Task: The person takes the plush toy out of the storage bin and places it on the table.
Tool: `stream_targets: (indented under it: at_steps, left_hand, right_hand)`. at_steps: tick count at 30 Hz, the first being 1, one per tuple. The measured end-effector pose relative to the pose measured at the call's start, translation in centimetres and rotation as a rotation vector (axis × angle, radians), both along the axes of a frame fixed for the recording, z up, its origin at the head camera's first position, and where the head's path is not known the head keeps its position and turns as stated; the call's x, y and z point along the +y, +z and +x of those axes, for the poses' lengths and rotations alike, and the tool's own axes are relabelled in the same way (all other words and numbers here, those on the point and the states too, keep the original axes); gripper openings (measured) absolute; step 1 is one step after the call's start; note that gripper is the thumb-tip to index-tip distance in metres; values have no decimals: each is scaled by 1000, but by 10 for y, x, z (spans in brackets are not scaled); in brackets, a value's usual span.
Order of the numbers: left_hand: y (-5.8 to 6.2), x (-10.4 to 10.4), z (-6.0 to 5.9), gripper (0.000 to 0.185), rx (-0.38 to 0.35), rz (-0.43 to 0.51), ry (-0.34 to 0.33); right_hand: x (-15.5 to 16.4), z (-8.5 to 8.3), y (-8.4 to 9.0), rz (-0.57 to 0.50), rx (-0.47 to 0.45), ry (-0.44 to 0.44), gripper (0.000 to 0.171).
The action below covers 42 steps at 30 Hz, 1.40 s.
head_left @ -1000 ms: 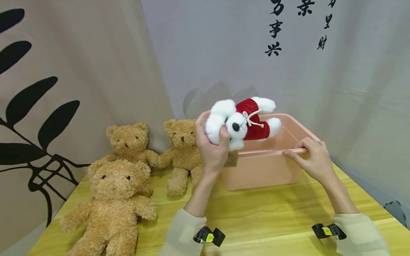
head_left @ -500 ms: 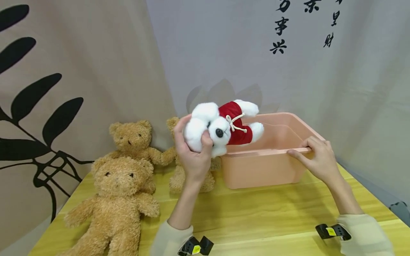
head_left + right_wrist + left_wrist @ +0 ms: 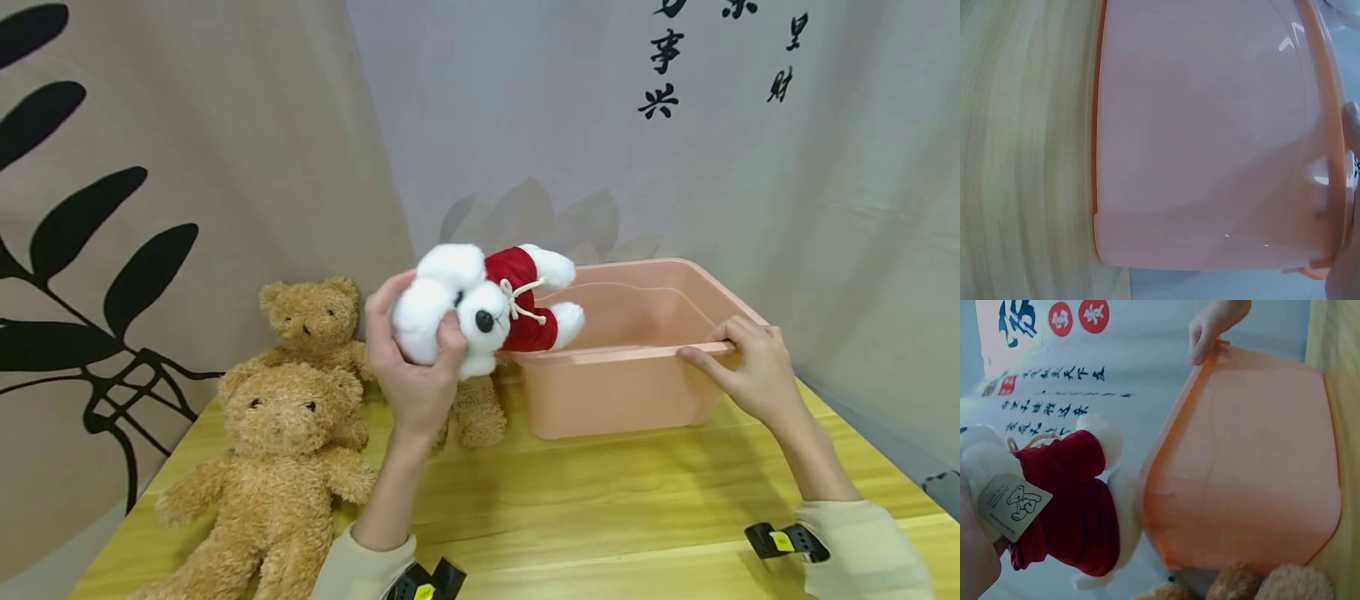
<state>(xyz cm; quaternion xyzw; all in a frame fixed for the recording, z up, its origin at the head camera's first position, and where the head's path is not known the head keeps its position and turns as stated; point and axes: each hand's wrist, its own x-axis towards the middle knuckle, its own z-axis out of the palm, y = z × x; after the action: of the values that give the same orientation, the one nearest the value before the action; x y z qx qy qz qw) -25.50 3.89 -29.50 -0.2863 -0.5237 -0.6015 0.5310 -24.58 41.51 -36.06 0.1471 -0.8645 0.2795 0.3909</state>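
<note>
A white plush dog in a red top (image 3: 517, 292) is gripped round the head by my left hand (image 3: 416, 375), thumb beside its black nose. It lies sideways in the air, feet towards the pink plastic bin (image 3: 615, 396) and overlapping the bin's left end in the head view. A paper tag (image 3: 1015, 503) printed with a bear hangs from the toy in the left wrist view. My right hand (image 3: 753, 371) pinches the bin's front rim near its right corner. Only part of that hand shows at the edge of the right wrist view.
Brown teddy bears sit on the left of the wooden table (image 3: 600, 508): one in front (image 3: 281, 475), one behind it (image 3: 315, 321). Another bear (image 3: 480, 412) is mostly hidden behind my left hand and the plush dog. A printed curtain (image 3: 525, 108) hangs behind.
My left hand has carried the white plush dog leftwards and slightly down, away from over the bin and in front of the rear bear. My right hand keeps its hold on the rim.
</note>
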Motion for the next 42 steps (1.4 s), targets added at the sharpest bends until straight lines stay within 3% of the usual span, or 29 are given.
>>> stream_targets:
  at_steps: [10, 16, 22, 30, 35, 42]
  left_hand:
    - [-5, -33, 3, 49, -59, -16, 65]
    - [-11, -43, 1, 47, -91, -81, 79]
    - [-14, -55, 3, 47, -130, -205, 88]
    - [-17, -73, 7, 47, -167, -316, 44]
    - [-21, -81, 9, 47, -161, -454, 19]
    - [-32, -82, 11, 51, -280, -625, -87]
  right_hand:
    - [-4, -3, 4, 21, 0, 9, 28]
    - [0, 0, 2, 10, 7, -3, 28]
    - [1, 0, -1, 16, 1, -2, 29]
    - [1, -1, 0, 22, -6, -8, 27]
    - [-1, 2, -1, 12, -9, -9, 27]
    - [-2, 1, -1, 2, -8, -13, 29]
